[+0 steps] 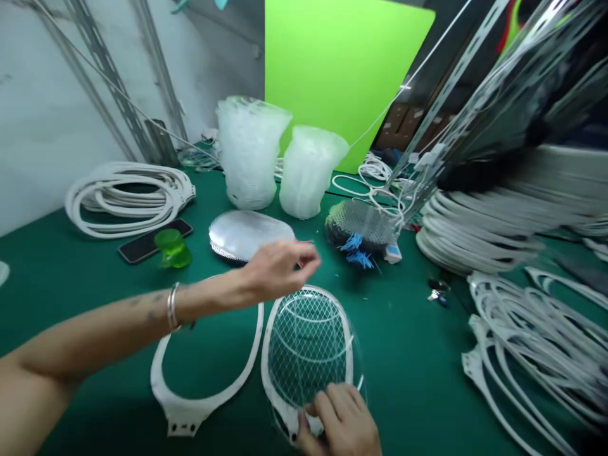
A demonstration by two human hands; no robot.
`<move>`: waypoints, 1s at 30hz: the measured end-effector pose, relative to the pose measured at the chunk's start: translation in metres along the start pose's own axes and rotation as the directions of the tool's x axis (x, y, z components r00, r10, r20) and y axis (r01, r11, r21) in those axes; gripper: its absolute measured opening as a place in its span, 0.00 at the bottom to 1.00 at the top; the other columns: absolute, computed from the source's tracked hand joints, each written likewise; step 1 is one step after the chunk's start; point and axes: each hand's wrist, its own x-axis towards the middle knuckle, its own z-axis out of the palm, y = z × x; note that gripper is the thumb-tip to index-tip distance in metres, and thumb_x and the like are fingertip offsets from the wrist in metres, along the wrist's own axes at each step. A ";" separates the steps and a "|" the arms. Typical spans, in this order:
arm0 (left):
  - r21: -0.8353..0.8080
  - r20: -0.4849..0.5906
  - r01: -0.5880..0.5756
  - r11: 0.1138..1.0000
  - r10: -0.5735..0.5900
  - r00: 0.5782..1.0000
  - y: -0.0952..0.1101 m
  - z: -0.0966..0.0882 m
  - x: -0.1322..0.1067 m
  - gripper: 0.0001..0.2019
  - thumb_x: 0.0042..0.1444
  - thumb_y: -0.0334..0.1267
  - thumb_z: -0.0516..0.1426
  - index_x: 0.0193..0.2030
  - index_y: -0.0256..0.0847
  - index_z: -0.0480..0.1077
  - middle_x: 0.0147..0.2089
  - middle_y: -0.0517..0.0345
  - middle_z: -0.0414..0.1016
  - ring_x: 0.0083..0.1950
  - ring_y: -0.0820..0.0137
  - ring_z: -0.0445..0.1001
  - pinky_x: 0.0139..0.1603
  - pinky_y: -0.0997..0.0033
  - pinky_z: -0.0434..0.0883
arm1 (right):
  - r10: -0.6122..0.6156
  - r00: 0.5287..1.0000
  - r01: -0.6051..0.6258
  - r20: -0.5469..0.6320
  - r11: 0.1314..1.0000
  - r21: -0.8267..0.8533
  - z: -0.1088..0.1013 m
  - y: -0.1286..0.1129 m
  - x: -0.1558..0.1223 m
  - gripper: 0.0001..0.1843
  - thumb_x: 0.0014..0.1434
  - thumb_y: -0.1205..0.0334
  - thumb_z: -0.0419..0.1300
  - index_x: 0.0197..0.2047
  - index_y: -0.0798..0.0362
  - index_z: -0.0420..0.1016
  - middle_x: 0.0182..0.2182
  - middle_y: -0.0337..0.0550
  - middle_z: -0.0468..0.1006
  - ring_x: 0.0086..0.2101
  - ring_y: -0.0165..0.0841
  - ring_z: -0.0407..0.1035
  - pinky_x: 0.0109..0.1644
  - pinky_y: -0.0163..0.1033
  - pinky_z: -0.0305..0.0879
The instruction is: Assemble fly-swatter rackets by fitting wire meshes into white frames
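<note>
My left hand [282, 265] reaches across in mid-air above the top of a white oval racket frame [349, 316]. Its thumb and fingers are drawn together; whatever lies between them is too small to make out. My right hand [339, 421] closes around the neck end of that frame, thumb on its left side. A clear plastic grid [308, 342] with a diamond pattern and curved ribs lies over the frame, a little beyond its right edge. Left of it rests a second white racket frame [185, 399] with a bare opening, partly hidden by my left forearm.
Behind stand two stacks of clear plastic grids [249, 152] and piled metal mesh ovals [251, 231]. Another mesh pile [358, 221] has blue strands [356, 250] beside it. A phone [142, 246], a green cup [173, 248], keys [437, 296] and stacked white frames [532, 342] lie around.
</note>
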 end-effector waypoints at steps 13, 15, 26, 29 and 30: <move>0.156 0.088 0.215 0.964 -0.230 0.969 -0.051 0.105 -0.034 0.07 0.62 0.35 0.56 0.42 0.41 0.76 0.41 0.55 0.75 0.44 0.66 0.73 0.44 0.70 0.70 | 0.017 0.996 -0.012 -0.088 0.998 0.059 0.026 0.008 0.019 0.10 0.59 0.68 0.56 0.27 0.51 0.61 0.24 0.36 0.65 0.27 0.31 0.60 0.34 0.38 0.55; 0.173 0.089 0.203 0.964 -0.221 0.971 -0.053 0.112 -0.031 0.07 0.62 0.35 0.56 0.42 0.41 0.76 0.42 0.54 0.74 0.45 0.66 0.72 0.45 0.70 0.69 | 0.020 0.994 -0.014 -0.106 0.998 0.057 0.027 0.010 0.019 0.11 0.59 0.68 0.57 0.27 0.51 0.61 0.24 0.36 0.65 0.27 0.31 0.60 0.34 0.38 0.55; 0.212 0.099 0.173 0.962 -0.198 0.975 -0.053 0.122 -0.030 0.07 0.63 0.32 0.55 0.40 0.38 0.75 0.41 0.54 0.74 0.44 0.67 0.71 0.46 0.69 0.69 | 0.038 0.992 -0.032 -0.119 0.998 0.053 0.035 0.008 0.019 0.11 0.60 0.69 0.56 0.26 0.51 0.61 0.23 0.36 0.63 0.27 0.31 0.59 0.36 0.39 0.56; 0.216 0.091 0.178 0.960 -0.202 0.975 -0.052 0.121 -0.030 0.08 0.63 0.32 0.54 0.40 0.37 0.75 0.42 0.53 0.74 0.45 0.66 0.71 0.45 0.68 0.69 | 0.059 0.993 -0.055 -0.103 0.998 0.039 0.040 0.005 0.013 0.11 0.61 0.67 0.54 0.26 0.50 0.61 0.23 0.36 0.64 0.27 0.31 0.60 0.36 0.39 0.56; 0.217 0.089 0.178 0.960 -0.201 0.975 -0.052 0.121 -0.030 0.08 0.63 0.32 0.54 0.40 0.37 0.75 0.42 0.52 0.74 0.45 0.66 0.71 0.45 0.68 0.70 | 0.072 0.993 -0.069 -0.089 0.997 0.041 0.039 0.004 0.011 0.12 0.62 0.66 0.53 0.26 0.50 0.61 0.23 0.37 0.64 0.26 0.32 0.60 0.35 0.39 0.56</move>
